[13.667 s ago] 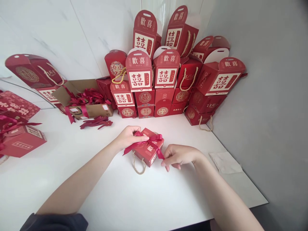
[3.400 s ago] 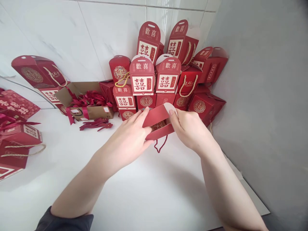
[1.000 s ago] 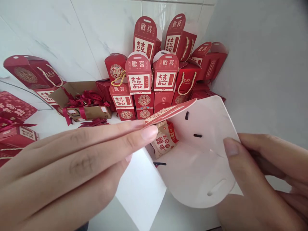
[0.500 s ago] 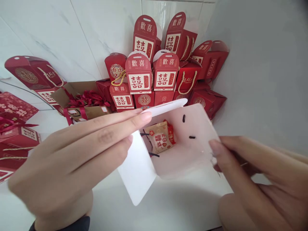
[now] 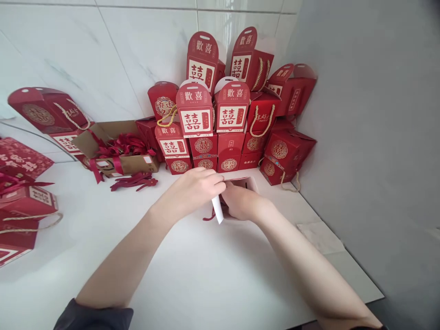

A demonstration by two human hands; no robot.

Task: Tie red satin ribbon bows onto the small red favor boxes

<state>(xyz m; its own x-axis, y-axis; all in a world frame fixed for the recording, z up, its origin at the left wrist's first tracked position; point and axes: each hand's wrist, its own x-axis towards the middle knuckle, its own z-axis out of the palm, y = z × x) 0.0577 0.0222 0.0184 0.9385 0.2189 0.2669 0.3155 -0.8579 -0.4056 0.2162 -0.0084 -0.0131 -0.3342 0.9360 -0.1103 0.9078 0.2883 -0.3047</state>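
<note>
A small red gift box with a white inside rests on the white table in front of the stacked boxes. My left hand pinches a white flap of the box at its left side, fingers closed. My right hand lies over the box's near side with its fingers tucked under the left hand; I cannot see whether they grip. A dark red cord end pokes out beneath the hands.
A pile of red gift boxes with rope handles fills the corner. A brown carton of red ribbons and loose ribbons lie to the left. More red boxes stand at the left edge. A white paper lies at the right.
The open box was held up close to my view, showing a sweet packet inside; now it is down on the table near the pile, with both hands on its flaps.
</note>
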